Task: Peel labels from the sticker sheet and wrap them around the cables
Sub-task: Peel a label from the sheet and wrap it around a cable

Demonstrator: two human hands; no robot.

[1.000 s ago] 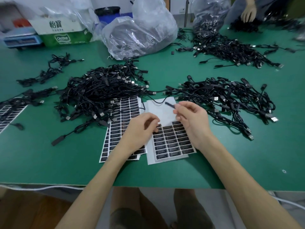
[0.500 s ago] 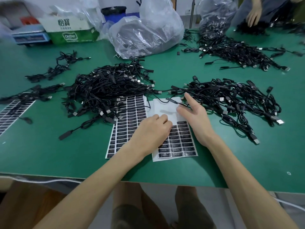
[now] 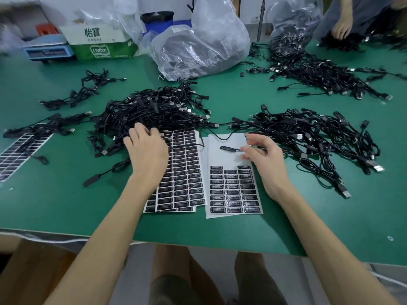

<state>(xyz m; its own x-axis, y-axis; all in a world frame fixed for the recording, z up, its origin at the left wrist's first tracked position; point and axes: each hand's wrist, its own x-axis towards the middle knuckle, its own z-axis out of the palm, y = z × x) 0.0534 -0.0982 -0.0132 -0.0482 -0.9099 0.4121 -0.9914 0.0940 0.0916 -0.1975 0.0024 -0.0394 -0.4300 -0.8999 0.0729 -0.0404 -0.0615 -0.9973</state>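
With right hand pinching a cable, left hand in the centre-left pile, grip unclear: risks dragging tangles across the sticker sheet.

Small assembly or packing workshop: long green work table heaped with tangled black cables across the middle, printed label sheets at lower centre, clear plastic bags of stock at top centre, cardboard carton upper left, a second person sorting at upper right.

Green-topped worktable fills the view, with a white wall beyond its far edge. At far left stands a green-and-white carton, beside what may be a blue scale, blurred.
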